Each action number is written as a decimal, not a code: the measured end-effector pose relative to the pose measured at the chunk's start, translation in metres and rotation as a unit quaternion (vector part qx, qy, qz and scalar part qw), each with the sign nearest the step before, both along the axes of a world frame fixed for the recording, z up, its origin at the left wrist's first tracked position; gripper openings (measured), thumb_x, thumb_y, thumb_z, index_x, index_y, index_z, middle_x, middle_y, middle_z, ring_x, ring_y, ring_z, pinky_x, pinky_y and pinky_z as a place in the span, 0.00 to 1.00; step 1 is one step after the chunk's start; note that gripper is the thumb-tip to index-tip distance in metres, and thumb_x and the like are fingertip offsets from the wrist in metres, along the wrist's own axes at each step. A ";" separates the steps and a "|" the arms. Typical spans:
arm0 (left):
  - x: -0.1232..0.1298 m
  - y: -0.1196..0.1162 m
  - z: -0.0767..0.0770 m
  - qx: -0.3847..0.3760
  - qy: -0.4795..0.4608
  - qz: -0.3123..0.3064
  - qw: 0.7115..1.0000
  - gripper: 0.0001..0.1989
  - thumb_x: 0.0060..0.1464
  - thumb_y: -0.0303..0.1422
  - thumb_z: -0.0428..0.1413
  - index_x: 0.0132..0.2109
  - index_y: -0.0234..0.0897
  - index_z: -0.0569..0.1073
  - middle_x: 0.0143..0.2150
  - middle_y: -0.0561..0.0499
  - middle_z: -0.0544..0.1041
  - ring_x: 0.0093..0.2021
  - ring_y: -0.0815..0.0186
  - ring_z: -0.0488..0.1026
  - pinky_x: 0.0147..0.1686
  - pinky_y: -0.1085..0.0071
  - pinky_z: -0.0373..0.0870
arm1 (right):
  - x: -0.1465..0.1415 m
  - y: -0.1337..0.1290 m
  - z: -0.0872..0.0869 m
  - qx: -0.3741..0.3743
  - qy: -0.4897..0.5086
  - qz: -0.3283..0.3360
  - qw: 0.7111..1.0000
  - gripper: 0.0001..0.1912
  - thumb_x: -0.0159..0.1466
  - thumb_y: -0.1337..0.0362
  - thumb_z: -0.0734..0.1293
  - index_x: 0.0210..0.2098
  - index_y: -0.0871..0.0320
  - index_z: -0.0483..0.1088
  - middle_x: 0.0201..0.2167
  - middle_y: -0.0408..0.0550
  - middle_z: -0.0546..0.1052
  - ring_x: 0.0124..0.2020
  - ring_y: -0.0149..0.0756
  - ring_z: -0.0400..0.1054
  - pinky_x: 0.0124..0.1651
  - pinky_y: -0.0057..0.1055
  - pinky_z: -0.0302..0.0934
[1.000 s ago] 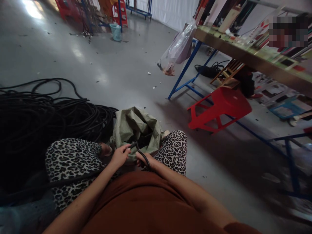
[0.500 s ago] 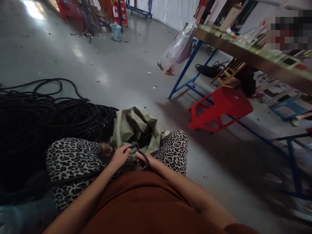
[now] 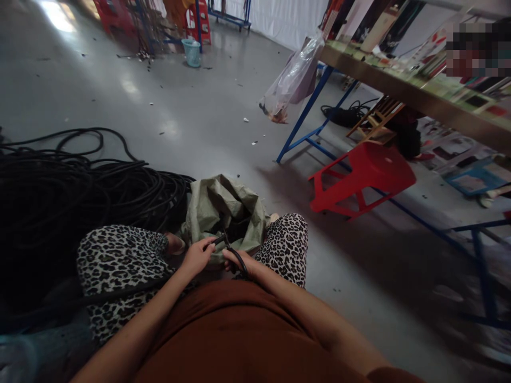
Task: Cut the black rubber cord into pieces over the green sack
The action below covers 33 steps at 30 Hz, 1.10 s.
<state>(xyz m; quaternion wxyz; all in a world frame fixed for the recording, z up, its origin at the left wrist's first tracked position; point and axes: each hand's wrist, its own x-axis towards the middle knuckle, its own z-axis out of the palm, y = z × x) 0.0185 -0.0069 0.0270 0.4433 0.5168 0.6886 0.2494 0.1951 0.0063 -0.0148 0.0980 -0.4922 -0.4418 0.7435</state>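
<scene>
Between my knees stands a greenish woven sack (image 3: pixel 203 205), its mouth gaping and dark pieces inside. My left hand (image 3: pixel 198 256) is closed around a black cord (image 3: pixel 219 240), whose end sticks out over the near rim of the sack. Scissors (image 3: pixel 238 260) with black handles are in my right hand (image 3: pixel 235 263), which is closed on them. Their blades meet the cord near its tip; whether they have closed through it I cannot tell. A length of the same cord runs across my left thigh, beneath my left forearm.
A large heap of black cord (image 3: pixel 99 186) lies on the floor at my left. To the right are a red plastic stool (image 3: pixel 379 165) and a long table (image 3: pixel 399 80) on blue legs. A light blue basket (image 3: pixel 192 53) stands farther off. Another person is partly visible behind the table.
My hands, the cord and the scissors stay nearly in the same place over the sack. The scissor blades look slightly more upright; the view has shifted very little.
</scene>
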 end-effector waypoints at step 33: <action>-0.002 0.005 0.000 0.073 0.040 0.004 0.997 0.19 0.48 0.38 0.48 0.44 0.36 0.74 0.32 0.50 0.78 0.36 0.63 0.74 0.38 0.69 0.70 | 0.000 -0.003 0.026 0.081 -0.104 0.025 0.991 0.30 0.57 0.39 0.54 0.21 0.61 0.64 0.14 0.44 0.65 0.16 0.28 0.60 0.20 0.25 0.55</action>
